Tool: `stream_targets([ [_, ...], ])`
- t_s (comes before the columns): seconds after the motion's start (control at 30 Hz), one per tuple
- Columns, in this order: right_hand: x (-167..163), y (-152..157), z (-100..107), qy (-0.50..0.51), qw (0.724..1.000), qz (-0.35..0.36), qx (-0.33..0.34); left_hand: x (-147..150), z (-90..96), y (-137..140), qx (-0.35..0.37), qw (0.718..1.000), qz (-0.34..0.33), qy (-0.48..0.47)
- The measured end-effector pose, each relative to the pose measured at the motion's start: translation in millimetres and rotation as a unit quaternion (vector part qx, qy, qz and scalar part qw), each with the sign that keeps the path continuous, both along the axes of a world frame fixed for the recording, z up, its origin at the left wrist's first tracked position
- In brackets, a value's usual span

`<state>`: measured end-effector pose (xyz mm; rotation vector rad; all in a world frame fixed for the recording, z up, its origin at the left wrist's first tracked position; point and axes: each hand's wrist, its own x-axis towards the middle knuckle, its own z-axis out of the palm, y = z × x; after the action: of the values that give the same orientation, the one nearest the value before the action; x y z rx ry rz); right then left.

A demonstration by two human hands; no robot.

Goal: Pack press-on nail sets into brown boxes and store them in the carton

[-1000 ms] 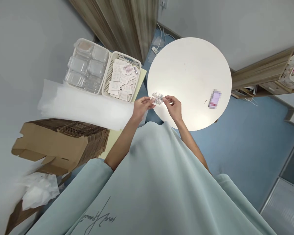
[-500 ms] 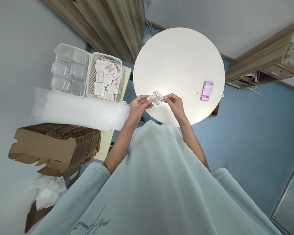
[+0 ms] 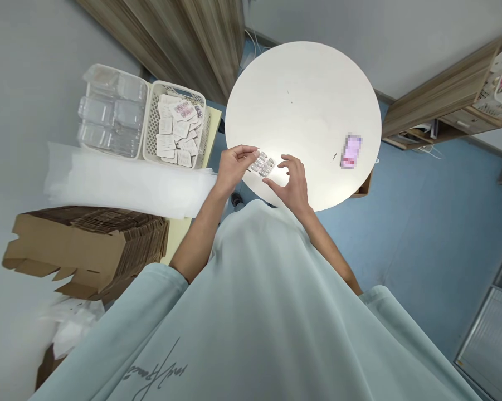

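My left hand (image 3: pixel 233 168) pinches the left edge of a small white card (image 3: pixel 263 164) bearing several shiny, rounded silvery pieces in rows; their exact kind is too small to tell. The card is held over the near left edge of the round white table (image 3: pixel 305 83). Just right of the card, my right hand (image 3: pixel 293 185) is apart from it, fingers curved, with a gap between thumb and fingertips and nothing in between.
At the left, a white basket (image 3: pixel 151 129) holds many similar small cards, next to a bin of clear plastic boxes (image 3: pixel 127 114). White sheets (image 3: pixel 129 186) and folded brown cartons (image 3: pixel 83 248) lie nearer. A blurred pinkish-purple item (image 3: pixel 351 151) rests on the table's right side.
My right hand has let go of the card's right side, and its thumb and fingers have spread. My left hand still holds the card. The view has shifted slightly.
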<state>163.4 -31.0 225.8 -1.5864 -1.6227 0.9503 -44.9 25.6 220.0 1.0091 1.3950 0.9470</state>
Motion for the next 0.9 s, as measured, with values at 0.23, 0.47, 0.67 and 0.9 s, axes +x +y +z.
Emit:
stream_targets([
  [0.23, -23.5, -1.8, -3.1, -0.038, 0.998, 0.037, 0.021, -6.4, 9.1, 4.0, -0.003, 0.999, -0.023, -0.028],
  [0.47, -38.6, -6.0, 8.2, 0.092, 0.994, -0.006, -0.064, -20.5, 31.6, -4.7, -0.059, 0.99, -0.041, -0.122],
  [0.67, -44.8, -3.8, 26.2, 0.297, 0.934, 0.016, -0.198, -28.9, 24.8, -14.0, -0.067, 0.984, -0.068, -0.148],
  [0.9, -44.1, -5.7, 31.2, 0.255, 0.951, -0.015, -0.175, -37.4, 21.8, -15.5, -0.052, 0.989, 0.016, -0.136],
])
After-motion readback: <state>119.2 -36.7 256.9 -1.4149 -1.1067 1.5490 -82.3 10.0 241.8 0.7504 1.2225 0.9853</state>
